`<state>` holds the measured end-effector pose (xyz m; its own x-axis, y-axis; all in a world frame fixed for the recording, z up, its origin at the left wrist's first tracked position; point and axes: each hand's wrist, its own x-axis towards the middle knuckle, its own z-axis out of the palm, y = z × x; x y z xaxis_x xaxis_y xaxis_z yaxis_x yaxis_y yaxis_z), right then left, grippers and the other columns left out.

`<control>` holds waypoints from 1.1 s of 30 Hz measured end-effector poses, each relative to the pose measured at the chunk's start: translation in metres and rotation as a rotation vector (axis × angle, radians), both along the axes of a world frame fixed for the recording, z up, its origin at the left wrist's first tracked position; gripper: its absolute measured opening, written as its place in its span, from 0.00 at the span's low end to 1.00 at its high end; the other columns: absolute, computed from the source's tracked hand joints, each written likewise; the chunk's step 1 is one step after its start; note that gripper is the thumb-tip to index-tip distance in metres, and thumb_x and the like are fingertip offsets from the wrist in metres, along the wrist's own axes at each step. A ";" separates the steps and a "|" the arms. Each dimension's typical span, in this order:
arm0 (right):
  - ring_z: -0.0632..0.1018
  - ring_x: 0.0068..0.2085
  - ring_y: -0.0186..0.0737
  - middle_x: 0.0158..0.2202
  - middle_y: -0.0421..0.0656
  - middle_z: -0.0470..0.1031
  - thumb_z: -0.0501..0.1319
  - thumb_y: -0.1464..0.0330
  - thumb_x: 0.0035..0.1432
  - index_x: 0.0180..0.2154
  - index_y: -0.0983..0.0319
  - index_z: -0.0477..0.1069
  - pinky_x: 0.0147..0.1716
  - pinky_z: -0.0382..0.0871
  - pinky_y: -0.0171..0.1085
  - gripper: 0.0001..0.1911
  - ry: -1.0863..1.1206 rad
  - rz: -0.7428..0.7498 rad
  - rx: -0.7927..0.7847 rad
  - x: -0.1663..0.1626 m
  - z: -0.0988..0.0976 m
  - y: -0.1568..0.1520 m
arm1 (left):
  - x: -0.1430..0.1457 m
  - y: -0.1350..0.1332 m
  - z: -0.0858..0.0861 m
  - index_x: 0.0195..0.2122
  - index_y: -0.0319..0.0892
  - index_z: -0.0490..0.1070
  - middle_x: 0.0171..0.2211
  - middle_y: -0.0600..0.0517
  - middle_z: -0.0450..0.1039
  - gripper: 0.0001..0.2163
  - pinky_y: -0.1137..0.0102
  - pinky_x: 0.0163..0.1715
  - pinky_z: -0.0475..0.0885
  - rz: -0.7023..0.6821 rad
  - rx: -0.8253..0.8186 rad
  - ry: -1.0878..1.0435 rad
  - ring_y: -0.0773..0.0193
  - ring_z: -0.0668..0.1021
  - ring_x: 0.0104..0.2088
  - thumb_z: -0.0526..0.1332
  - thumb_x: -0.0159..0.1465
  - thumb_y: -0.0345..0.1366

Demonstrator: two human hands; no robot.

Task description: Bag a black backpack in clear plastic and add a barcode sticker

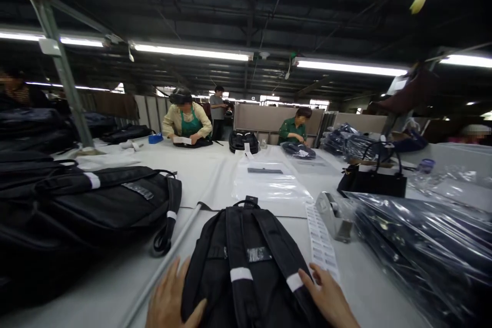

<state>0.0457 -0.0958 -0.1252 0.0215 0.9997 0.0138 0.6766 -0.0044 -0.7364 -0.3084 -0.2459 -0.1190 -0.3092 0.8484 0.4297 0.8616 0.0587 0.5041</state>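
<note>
A black backpack (215, 246) lies on the table in front of me, its two shoulder straps facing up. White bands wrap both straps, and a piece of clear plastic sits between them. Along the left side of the bag rests my left hand (169, 294), fingers spread and thumb over the edge. My right hand (326, 292) is at the bag's right edge, its fingers apart beside the white band (294, 282) on the right strap. Neither hand is closed around anything. A sheet of printed labels (321, 241) lies just beyond my right hand.
More black backpacks (115, 205) are piled at left. A tape dispenser (334, 218), plastic-wrapped bags (430, 246) and a black handbag (372, 179) stand at right. A clear plastic bag (269, 187) lies ahead. Across the table, two people (188, 123) handle bags; a third person stands behind.
</note>
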 end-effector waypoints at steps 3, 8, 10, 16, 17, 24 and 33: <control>0.75 0.31 0.48 0.26 0.44 0.74 0.54 0.50 0.52 0.35 0.59 0.72 0.33 0.64 0.41 0.21 -0.167 0.141 -0.031 0.007 0.015 -0.016 | 0.031 0.003 0.033 0.63 0.52 0.48 0.64 0.44 0.49 0.40 0.45 0.57 0.53 -0.490 -0.140 0.323 0.41 0.56 0.61 0.65 0.51 0.47; 0.73 0.28 0.41 0.23 0.40 0.71 0.55 0.53 0.53 0.34 0.61 0.70 0.27 0.59 0.35 0.18 -0.233 0.195 -0.101 0.004 0.039 -0.023 | 0.080 0.015 0.066 0.59 0.53 0.56 0.58 0.46 0.61 0.35 0.49 0.51 0.63 -0.832 -0.430 0.315 0.43 0.63 0.55 0.67 0.51 0.50; 0.73 0.29 0.41 0.25 0.41 0.71 0.56 0.54 0.53 0.39 0.63 0.70 0.29 0.59 0.35 0.20 -0.251 0.151 -0.101 0.002 0.039 -0.020 | 0.080 0.022 0.070 0.56 0.52 0.61 0.55 0.47 0.63 0.28 0.54 0.50 0.66 -0.861 -0.423 0.311 0.47 0.65 0.52 0.65 0.54 0.49; 0.72 0.27 0.39 0.22 0.39 0.70 0.60 0.53 0.49 0.32 0.61 0.70 0.26 0.58 0.34 0.18 -0.250 0.140 -0.136 0.001 0.036 -0.023 | 0.071 0.034 0.063 0.50 0.48 0.65 0.55 0.46 0.61 0.20 0.55 0.50 0.65 -0.904 -0.398 0.466 0.49 0.64 0.51 0.64 0.57 0.40; 0.73 0.28 0.40 0.23 0.39 0.70 0.61 0.54 0.47 0.31 0.61 0.69 0.26 0.59 0.34 0.17 -0.223 0.128 -0.138 0.000 0.038 -0.024 | 0.071 0.034 0.064 0.49 0.46 0.65 0.53 0.46 0.63 0.18 0.58 0.50 0.66 -0.925 -0.389 0.474 0.50 0.65 0.51 0.63 0.58 0.38; 0.75 0.29 0.39 0.27 0.41 0.74 0.60 0.53 0.50 0.36 0.62 0.65 0.28 0.67 0.34 0.19 0.567 0.171 -0.431 -0.030 0.060 -0.030 | 0.057 0.011 0.091 0.50 0.44 0.62 0.54 0.51 0.65 0.22 0.68 0.52 0.66 -0.911 -0.317 0.311 0.58 0.64 0.53 0.60 0.53 0.28; 0.74 0.42 0.49 0.41 0.49 0.71 0.60 0.63 0.54 0.50 0.60 0.64 0.40 0.69 0.43 0.21 -0.294 0.343 0.427 -0.056 0.018 -0.058 | 0.030 0.015 0.008 0.46 0.45 0.66 0.49 0.54 0.72 0.10 0.55 0.62 0.42 -0.973 0.110 0.674 0.63 0.72 0.44 0.54 0.64 0.29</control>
<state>-0.0107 -0.1535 -0.1077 -0.3652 0.8539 0.3707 0.7624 0.5028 -0.4073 -0.2786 -0.2307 -0.1109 0.7609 0.5502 0.3440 0.6138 -0.7823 -0.1064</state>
